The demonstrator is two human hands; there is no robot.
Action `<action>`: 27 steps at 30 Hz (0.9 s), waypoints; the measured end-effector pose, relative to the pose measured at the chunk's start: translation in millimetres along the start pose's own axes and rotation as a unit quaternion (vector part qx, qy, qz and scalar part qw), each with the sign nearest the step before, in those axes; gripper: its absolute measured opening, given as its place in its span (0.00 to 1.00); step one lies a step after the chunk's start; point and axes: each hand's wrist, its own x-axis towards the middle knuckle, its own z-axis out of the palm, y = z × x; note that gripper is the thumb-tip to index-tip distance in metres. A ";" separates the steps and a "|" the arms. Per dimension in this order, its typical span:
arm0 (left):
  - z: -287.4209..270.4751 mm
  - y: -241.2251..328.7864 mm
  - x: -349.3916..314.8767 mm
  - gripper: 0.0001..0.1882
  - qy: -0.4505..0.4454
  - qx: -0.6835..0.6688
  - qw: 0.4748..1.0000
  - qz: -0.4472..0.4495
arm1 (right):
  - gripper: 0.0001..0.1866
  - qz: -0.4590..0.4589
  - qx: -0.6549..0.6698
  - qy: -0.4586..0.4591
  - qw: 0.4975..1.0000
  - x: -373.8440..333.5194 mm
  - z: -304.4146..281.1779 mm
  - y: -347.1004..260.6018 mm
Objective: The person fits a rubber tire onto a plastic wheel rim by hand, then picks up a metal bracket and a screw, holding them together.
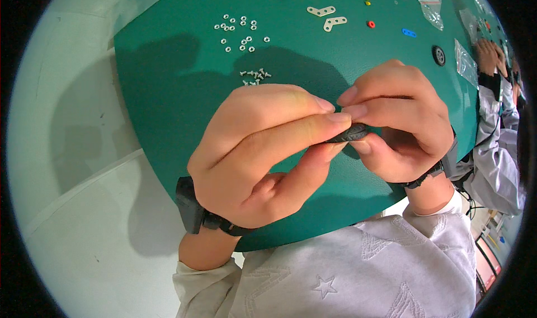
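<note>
Both hands meet above the table, pinching a small black rubber tyre point(354, 133) between fingertips and thumbs. My left hand point(263, 150) grips its left side, with the fingers covering much of it. At the other side, my right hand point(403, 122) closes on the tyre with thumb and fingers. Only the dark treaded edge shows between them; whether a hub sits inside is hidden. A black wheel with a grey hub point(439, 55) stands farther right on the table. Just beyond my left hand lies a small pile of screws point(256, 76).
Several silver nuts point(243, 40) are scattered on the green tabletop point(173, 88). Bent metal plates point(335, 22), a red ring point(371, 24), yellow pieces point(367, 0) and a blue strip point(409, 32) lie farther back. Plastic bags point(466, 63) and another person's hands point(489, 55) are at right.
</note>
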 end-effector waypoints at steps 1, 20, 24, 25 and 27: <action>-0.1 -2.1 0.8 0.09 -0.003 -0.005 1.000 0.003 | 0.12 0.004 0.005 -0.002 1.000 -0.5 -0.6 0.4; 4.3 -8.5 -3.3 0.10 0.001 0.032 0.999 -0.016 | 0.11 -0.014 -0.024 -0.011 1.000 4.1 -8.1 3.7; 6.9 -6.7 -5.4 0.09 0.011 0.025 0.999 -0.025 | 0.11 0.001 -0.009 -0.006 1.000 3.4 -7.2 2.2; 7.1 -6.2 -4.7 0.09 0.007 0.034 0.999 -0.031 | 0.11 0.009 -0.013 -0.005 1.000 2.9 -7.3 1.8; 7.2 -4.4 -4.8 0.08 0.003 0.044 0.998 -0.036 | 0.11 0.006 -0.008 -0.012 1.000 2.9 -9.6 4.1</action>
